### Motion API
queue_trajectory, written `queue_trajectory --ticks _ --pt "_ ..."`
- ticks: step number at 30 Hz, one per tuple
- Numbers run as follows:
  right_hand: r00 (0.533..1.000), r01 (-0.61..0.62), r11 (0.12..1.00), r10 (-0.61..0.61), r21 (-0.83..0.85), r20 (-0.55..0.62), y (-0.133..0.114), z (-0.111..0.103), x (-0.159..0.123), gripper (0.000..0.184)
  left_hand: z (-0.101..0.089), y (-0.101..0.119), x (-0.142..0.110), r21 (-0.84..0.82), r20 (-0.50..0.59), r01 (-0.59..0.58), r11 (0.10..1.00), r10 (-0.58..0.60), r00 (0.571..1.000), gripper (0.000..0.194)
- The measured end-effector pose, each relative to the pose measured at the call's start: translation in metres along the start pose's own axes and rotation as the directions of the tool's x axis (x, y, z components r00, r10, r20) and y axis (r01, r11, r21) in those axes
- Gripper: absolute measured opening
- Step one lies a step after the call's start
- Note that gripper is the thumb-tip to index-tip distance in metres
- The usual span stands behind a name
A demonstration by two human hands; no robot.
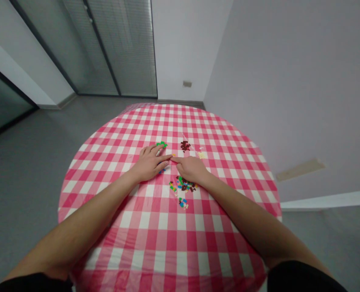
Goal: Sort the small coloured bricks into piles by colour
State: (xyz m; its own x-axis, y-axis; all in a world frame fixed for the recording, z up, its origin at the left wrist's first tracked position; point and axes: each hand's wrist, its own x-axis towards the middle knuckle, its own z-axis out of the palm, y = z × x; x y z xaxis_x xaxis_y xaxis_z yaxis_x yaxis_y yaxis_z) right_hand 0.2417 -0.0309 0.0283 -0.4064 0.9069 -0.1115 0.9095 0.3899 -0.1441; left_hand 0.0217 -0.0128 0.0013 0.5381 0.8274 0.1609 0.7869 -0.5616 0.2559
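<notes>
In the head view, the left hand (151,163) lies palm down over the checked bench (155,221), loosely open with fingers spread, close to green pieces (160,143) and blue pieces (163,171). The right hand (191,168) points its index finger to the left one's fingertip, its other fingers curled; whether it grips anything cannot be told. Yellow pieces (173,154) lie just beyond the fingertips, a mixed pile (186,185) nearer the body.

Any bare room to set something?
Near side of the checkered tablecloth, between the forearms, nearer than the small cluster; far side, beyond the brown pieces. Crowded: the middle, with left hand and right hand by green pieces and the mixed pile.
</notes>
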Motion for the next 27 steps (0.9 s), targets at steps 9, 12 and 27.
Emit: queue_trajectory --ticks 9,12,27 --pt "1.000 -0.017 0.999 0.017 0.048 -0.004 0.001 0.003 -0.001 0.050 0.000 -0.001 0.000 0.046 -0.034 0.091 0.995 -0.090 0.995 0.043" --pt "1.000 -0.005 0.993 0.008 0.117 -0.030 0.003 0.004 -0.001 0.048 0.000 -0.001 0.000 0.103 -0.025 0.143 0.984 -0.141 0.990 0.047" --pt "0.939 0.268 0.863 -0.334 0.428 0.085 0.026 -0.016 -0.020 0.024 0.004 -0.006 0.001 0.046 -0.128 0.184 0.982 -0.177 0.976 0.052"
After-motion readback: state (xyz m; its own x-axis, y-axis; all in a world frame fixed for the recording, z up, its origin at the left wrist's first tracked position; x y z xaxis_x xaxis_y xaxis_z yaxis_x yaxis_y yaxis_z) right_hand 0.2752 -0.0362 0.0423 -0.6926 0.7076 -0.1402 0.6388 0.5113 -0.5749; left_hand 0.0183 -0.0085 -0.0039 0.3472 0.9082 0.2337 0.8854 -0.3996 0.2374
